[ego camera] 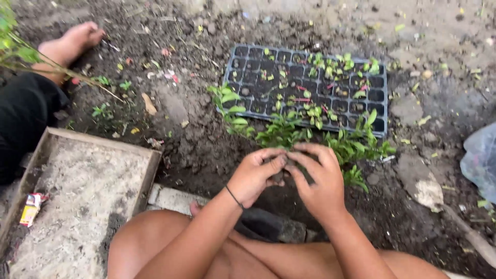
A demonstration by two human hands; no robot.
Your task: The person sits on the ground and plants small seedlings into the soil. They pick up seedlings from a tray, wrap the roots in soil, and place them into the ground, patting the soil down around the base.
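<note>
Lower left of the frame, a small flat red and yellow packet (31, 208) is lying at the edge of a shallow wooden tray (147, 178) filled with pale sandy mix, and a bluish plastic bag (480, 160) is showing at the right edge. Centre frame, the left hand (253, 175) and right hand (320, 181) are pressing together, fingers curled and pinching a small dark clump of soil (289, 163) between the fingertips, just above the dark ground. Behind them green seedlings (289, 132) are lying in front of a black seedling tray (310, 82) at upper centre, while a bare foot (70, 44) is resting upper left.
</note>
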